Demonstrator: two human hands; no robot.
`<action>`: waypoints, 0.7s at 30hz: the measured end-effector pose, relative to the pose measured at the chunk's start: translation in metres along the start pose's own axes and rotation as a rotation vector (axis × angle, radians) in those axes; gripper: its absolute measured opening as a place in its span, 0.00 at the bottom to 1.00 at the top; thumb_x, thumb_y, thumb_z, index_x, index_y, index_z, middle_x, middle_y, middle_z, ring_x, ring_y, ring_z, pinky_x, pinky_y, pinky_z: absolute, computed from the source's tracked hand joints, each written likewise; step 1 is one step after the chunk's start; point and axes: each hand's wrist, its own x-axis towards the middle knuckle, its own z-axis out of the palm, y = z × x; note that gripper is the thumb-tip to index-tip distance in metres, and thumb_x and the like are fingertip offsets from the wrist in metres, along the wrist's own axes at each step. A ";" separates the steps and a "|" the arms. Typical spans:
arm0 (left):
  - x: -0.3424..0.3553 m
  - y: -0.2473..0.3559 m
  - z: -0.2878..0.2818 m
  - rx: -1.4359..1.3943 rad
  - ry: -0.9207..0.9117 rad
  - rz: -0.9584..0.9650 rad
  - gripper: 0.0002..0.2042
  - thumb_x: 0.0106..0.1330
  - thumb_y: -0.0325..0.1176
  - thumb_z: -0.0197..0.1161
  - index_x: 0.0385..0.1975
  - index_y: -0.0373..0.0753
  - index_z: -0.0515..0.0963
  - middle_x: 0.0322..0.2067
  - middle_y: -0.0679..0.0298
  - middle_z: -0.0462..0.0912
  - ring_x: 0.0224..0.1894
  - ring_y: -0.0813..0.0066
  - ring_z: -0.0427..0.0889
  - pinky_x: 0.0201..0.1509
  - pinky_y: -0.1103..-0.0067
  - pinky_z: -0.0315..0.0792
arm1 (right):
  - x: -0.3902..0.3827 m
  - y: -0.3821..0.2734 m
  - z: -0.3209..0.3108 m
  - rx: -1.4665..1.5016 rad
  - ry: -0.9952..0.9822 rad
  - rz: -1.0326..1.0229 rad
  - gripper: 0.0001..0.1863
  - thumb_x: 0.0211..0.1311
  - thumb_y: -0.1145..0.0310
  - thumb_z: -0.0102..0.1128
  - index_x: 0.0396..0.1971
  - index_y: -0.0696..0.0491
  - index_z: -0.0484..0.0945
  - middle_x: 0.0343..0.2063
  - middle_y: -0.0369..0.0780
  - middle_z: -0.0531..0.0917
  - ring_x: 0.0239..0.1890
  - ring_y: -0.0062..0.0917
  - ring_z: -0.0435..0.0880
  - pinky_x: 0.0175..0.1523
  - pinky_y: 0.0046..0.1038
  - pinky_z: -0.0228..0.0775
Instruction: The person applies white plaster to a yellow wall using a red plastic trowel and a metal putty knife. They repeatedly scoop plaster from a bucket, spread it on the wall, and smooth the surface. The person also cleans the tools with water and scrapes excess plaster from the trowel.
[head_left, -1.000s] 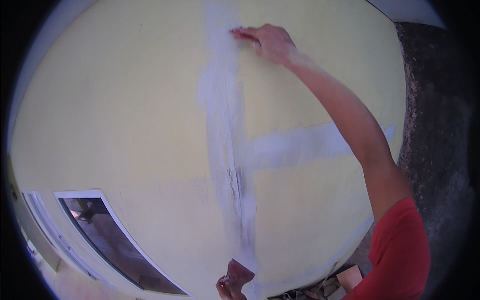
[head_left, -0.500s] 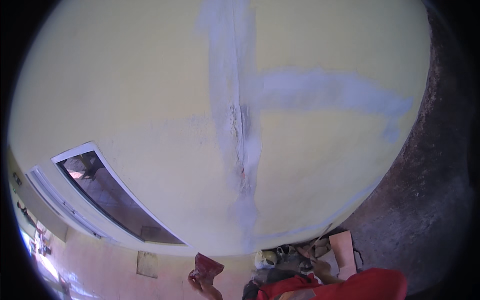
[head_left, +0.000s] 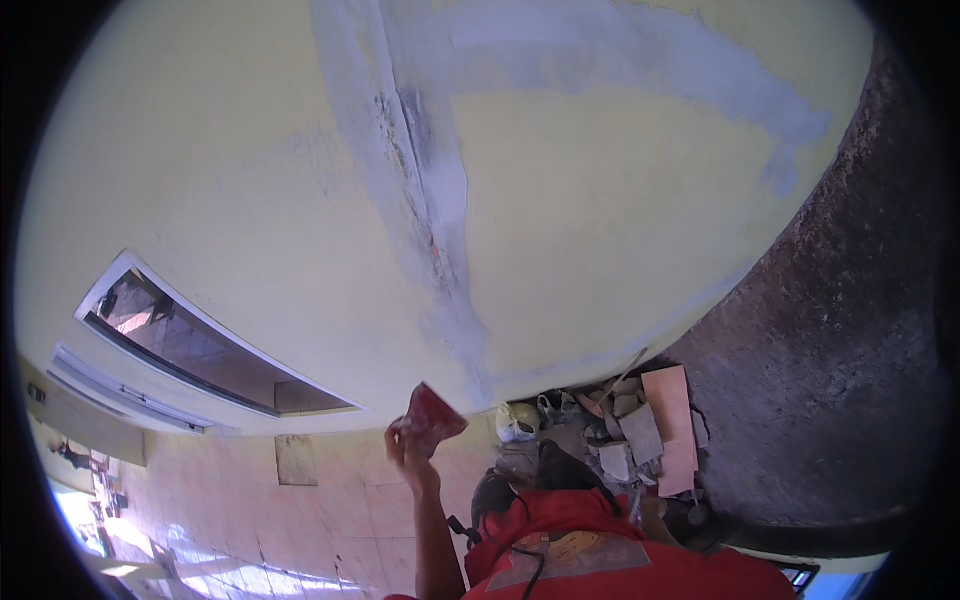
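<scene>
My left hand (head_left: 410,450) grips a red wide-bladed scraper (head_left: 432,415), held up in front of the pale yellow wall (head_left: 600,230). Bluish-white patching runs down a cracked vertical seam (head_left: 430,220) and branches right in a broad band (head_left: 620,45). My right hand is mostly hidden behind my red-clad body, with a small patch of skin (head_left: 652,518) showing at its right, so its fingers cannot be made out.
A white-framed window (head_left: 190,340) is at left. Along the wall's foot lie bags (head_left: 517,422), broken grey pieces (head_left: 640,435) and a tan board (head_left: 668,420). Dark rough ground (head_left: 800,380) curves round the right. A distant person (head_left: 75,455) is beyond the tiled floor (head_left: 350,500).
My right arm has come down from high on the wall to beside my body. The view has tilted downward, showing more floor. My left hand still has the scraper, now raised higher in the picture.
</scene>
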 end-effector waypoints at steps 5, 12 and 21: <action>0.003 0.045 0.078 -0.326 -0.127 -0.062 0.11 0.79 0.33 0.56 0.55 0.37 0.74 0.48 0.62 0.81 0.49 0.73 0.82 0.54 0.74 0.79 | 0.001 -0.109 0.006 0.231 0.208 -0.672 0.20 0.60 0.63 0.60 0.48 0.58 0.83 0.45 0.56 0.85 0.48 0.52 0.83 0.55 0.52 0.73; -0.014 0.054 0.067 -0.336 -0.113 -0.124 0.14 0.78 0.35 0.58 0.58 0.38 0.74 0.52 0.61 0.82 0.52 0.73 0.82 0.54 0.74 0.79 | 0.020 -0.103 -0.027 0.310 0.096 -0.656 0.20 0.55 0.61 0.57 0.43 0.57 0.85 0.33 0.54 0.86 0.38 0.52 0.86 0.48 0.50 0.74; -0.092 -0.069 -0.155 -0.302 0.477 -0.226 0.16 0.76 0.33 0.60 0.60 0.39 0.72 0.53 0.59 0.81 0.53 0.68 0.82 0.55 0.71 0.79 | 0.075 0.105 0.015 -0.218 0.046 -0.498 0.29 0.61 0.47 0.60 0.55 0.52 0.83 0.45 0.56 0.85 0.49 0.56 0.84 0.55 0.53 0.73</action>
